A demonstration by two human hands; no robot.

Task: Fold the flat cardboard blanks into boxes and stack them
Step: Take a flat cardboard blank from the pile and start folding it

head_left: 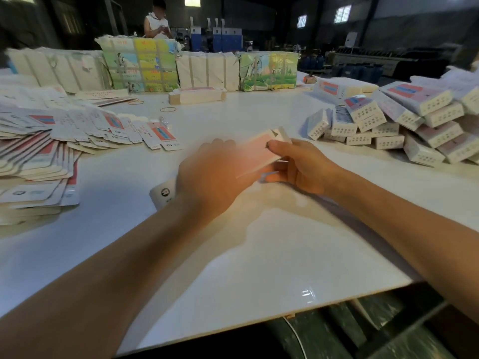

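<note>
A half-folded cardboard box (259,151), pink on its upper face, is held just above the white table (259,255) at its middle. My right hand (298,167) grips the box's right end, thumb on top and fingers below. My left hand (210,177) is blurred by motion and lies over the box's left part; a white flap (163,193) with a round mark sticks out below its wrist. Flat blanks (51,141) lie fanned in a wide pile at the left. Folded boxes (388,123) are heaped at the right.
Strapped bundles of printed cardboard (140,66) stand along the table's far edge, with one long folded box (197,94) in front of them. Rubber bands (168,109) lie loose on the table. A person (156,22) stands beyond the bundles. The table's near edge runs diagonally at lower right.
</note>
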